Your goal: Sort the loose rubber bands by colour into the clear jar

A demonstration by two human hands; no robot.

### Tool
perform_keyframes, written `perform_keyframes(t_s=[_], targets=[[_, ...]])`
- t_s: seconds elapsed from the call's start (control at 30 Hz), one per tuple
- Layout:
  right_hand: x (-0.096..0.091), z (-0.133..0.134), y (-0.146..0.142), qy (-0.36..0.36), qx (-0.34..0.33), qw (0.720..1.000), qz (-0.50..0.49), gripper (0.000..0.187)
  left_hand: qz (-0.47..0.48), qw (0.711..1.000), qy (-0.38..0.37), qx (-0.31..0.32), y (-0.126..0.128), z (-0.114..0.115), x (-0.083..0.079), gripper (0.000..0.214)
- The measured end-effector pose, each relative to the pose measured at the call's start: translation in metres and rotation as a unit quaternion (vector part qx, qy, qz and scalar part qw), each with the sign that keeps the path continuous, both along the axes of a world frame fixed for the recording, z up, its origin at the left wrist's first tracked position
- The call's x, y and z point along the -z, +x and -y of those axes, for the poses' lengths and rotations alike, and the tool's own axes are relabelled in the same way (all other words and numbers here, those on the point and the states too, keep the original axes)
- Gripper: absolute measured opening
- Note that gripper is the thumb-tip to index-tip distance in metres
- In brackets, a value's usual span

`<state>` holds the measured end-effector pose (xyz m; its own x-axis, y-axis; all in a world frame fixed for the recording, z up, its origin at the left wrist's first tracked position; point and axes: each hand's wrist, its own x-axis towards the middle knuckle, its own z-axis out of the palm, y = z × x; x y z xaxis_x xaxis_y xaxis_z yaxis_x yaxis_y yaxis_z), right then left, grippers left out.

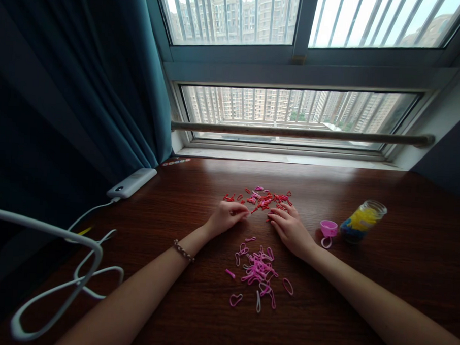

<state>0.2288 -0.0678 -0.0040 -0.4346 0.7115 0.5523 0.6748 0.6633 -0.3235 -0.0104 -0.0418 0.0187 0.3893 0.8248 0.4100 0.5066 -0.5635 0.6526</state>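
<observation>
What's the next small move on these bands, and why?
Probably use the right hand to draw a pink band from the far edge of the red pile to the pink pile. Pink bands lie among the red ones, while the nearer pile is mostly pink, and that hand's fingers are beside the red pile.

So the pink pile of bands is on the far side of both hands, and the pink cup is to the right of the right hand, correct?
Not quite: the head view shows the pink pile of bands on the near side of the left hand and right hand. The pink cup is indeed where you said.
</observation>
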Motion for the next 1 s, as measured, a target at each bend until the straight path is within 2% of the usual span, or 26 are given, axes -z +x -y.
perform_keyframes(t_s=[0.07,0.27,0.37,0.5,0.6,0.7,0.8,0.87,0.93,1.0], targets=[[0.002,-0.002,0.0,-0.006,0.0,1.0,-0.01,0.024,-0.046,0.997,-0.006,0.068,0.007,0.008,-0.005,0.017],[-0.004,-0.002,0.001,-0.027,-0.003,0.993,-0.116,0.026,-0.071,0.978,-0.035,0.194,0.025,0.028,-0.015,0.018],[-0.01,0.001,0.001,-0.045,0.016,0.983,-0.177,0.02,-0.086,0.966,-0.043,0.238,0.031,0.035,-0.017,0.018],[-0.015,0.005,0.001,-0.068,0.046,0.973,-0.214,0.012,-0.088,0.959,-0.048,0.266,0.034,0.04,-0.017,0.018],[-0.019,0.011,-0.001,-0.078,0.046,0.972,-0.219,0.013,-0.094,0.966,-0.036,0.236,0.032,0.037,-0.016,0.019],[-0.023,0.02,-0.007,-0.054,-0.002,0.978,-0.202,0.013,-0.103,0.988,0.03,0.113,0.026,0.027,-0.013,0.022],[-0.026,0.034,-0.016,-0.021,-0.104,0.984,-0.143,0.014,-0.138,0.984,0.116,-0.001,0.017,0.013,-0.009,0.024],[-0.028,0.043,-0.022,0.001,-0.179,0.981,-0.076,0.015,-0.192,0.972,0.132,-0.021,0.011,0.005,-0.006,0.032],[-0.031,0.05,-0.026,0.023,-0.239,0.971,-0.005,0.014,-0.234,0.966,0.106,-0.027,0.008,-0.001,-0.002,0.042],[-0.033,0.055,-0.028,0.033,-0.271,0.961,0.042,0.015,-0.249,0.965,0.074,-0.032,0.007,-0.004,0.002,0.048]])
